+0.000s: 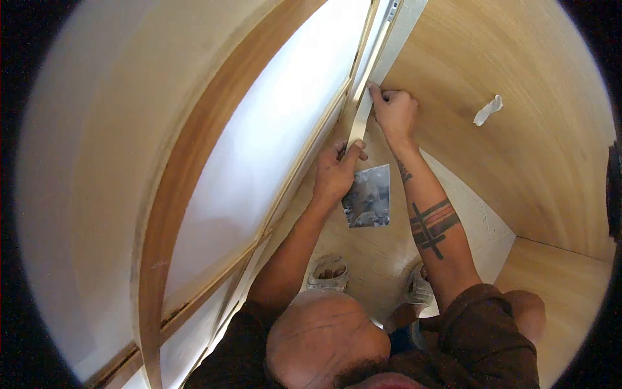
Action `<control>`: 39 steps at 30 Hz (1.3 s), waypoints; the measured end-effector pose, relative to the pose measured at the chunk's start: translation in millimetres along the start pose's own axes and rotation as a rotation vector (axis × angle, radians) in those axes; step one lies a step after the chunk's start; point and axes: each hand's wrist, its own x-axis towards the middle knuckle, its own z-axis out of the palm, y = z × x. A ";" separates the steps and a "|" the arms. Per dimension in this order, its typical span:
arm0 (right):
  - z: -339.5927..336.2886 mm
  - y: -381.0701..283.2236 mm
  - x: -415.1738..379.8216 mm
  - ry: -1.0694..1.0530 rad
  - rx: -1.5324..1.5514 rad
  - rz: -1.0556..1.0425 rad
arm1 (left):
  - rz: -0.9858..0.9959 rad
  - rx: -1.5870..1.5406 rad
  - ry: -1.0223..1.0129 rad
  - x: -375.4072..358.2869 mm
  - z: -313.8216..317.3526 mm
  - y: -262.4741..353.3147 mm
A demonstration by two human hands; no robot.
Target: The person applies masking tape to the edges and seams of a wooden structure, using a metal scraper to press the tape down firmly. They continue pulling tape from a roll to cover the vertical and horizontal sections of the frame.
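My left hand [335, 174] grips a wide putty knife, whose smeared metal blade [368, 196] hangs below the fist. Its thumb and fingers also pinch the lower end of a pale strip of tape [358, 124]. The strip runs up along the seam between the wooden window frame [304, 152] and a white vertical trim [395, 39]. My right hand [394, 110], fingers curled, presses the upper part of the strip against that seam. A dark banded tattoo marks the right forearm.
A bright white panel [259, 162] fills the frame on the left. A plywood wall [518, 149] stands on the right with a torn white scrap [487, 110] stuck to it. Below are my paint-spattered shoes [328, 272] on a plywood floor.
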 end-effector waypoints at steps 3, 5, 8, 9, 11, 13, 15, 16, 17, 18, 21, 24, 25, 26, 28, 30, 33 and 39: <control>3.6 2.9 1.5 0.069 -0.038 -0.043 | 0.011 -0.012 0.002 1.1 0.8 -4.0; -0.2 0.4 0.7 0.009 0.001 0.008 | 0.009 -0.025 0.004 1.9 1.6 -6.5; 1.1 2.1 1.8 0.018 -0.012 -0.010 | 0.022 -0.051 0.003 0.9 2.0 -4.8; 2.4 3.8 2.4 0.018 -0.011 -0.011 | 0.007 -0.038 0.009 -0.8 2.0 -0.7; 4.7 7.1 2.6 0.048 0.007 -0.036 | -0.006 -0.025 0.015 -3.0 1.8 1.6; 0.6 3.8 1.4 0.029 0.015 -0.020 | 0.018 -0.027 0.020 -3.4 2.1 1.3; 0.1 3.3 1.0 0.011 0.019 -0.006 | -0.003 -0.022 0.016 -3.2 0.7 2.8; 1.5 4.7 2.2 0.027 -0.017 -0.023 | -0.026 -0.015 0.012 -2.9 0.4 3.7; 2.5 6.3 3.2 0.042 -0.054 -0.040 | -0.026 -0.015 0.012 -2.3 0.6 2.4; 2.3 6.1 3.2 0.039 -0.050 -0.038 | -0.009 -0.021 0.013 -2.3 0.8 2.5; 2.2 5.7 3.5 0.023 -0.055 -0.024 | -0.015 -0.006 0.003 -1.4 -0.4 4.5; 1.8 6.3 2.7 0.054 -0.060 -0.037 | -0.022 0.030 -0.010 -1.2 -2.4 4.7; 1.4 6.2 2.7 0.044 -0.035 -0.044 | -0.002 0.040 -0.013 -1.1 -2.8 4.0; 1.1 6.0 2.7 0.035 -0.010 -0.051 | -0.002 0.041 -0.013 -1.4 -2.5 3.7; 2.6 6.4 2.7 0.046 -0.018 -0.050 | 0.022 -0.012 -0.006 -2.3 -2.1 3.0; 3.0 6.4 3.7 0.055 -0.027 -0.048 | 0.030 -0.021 -0.008 0.6 -1.7 -1.0; 2.8 6.2 4.2 0.044 -0.056 -0.061 | 0.040 -0.049 -0.001 3.3 -0.2 -5.8; 4.0 5.1 5.3 0.022 -0.133 -0.008 | 0.021 -0.026 0.004 3.7 -0.4 -1.3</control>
